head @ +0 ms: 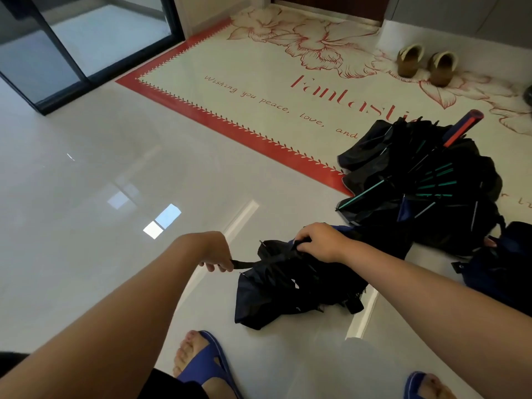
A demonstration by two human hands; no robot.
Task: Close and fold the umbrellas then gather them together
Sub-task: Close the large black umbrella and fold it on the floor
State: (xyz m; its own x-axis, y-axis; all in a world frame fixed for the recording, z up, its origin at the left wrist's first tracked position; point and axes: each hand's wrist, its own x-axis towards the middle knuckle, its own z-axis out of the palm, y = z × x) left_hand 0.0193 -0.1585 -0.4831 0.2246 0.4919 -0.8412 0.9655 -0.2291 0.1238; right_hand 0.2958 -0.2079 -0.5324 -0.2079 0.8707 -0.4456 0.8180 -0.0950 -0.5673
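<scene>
The left hand (pixel 214 251) was closed around the short black handle (pixel 243 264) of a dark navy folding umbrella (pixel 288 286), whose crumpled canopy lay collapsed on the glossy pale tiled floor (pixel 100 182) just ahead of the person's feet. The right hand (pixel 321 241) pinched a fold of the same canopy near its top, fingers curled shut on the fabric. Behind it — partly on the floor, partly on the cream doormat with red border and red flower print (pixel 259 82) — sprawled a larger black umbrella with teal ribs and a red-and-navy handle (pixel 426 180), half collapsed. A third dark blue umbrella (pixel 501 269) lay at the right edge, beside the right forearm. Two tan slippers (pixel 426 64) stood on the mat, well apart from the umbrellas. The person wore blue sandals (pixel 207 367).
</scene>
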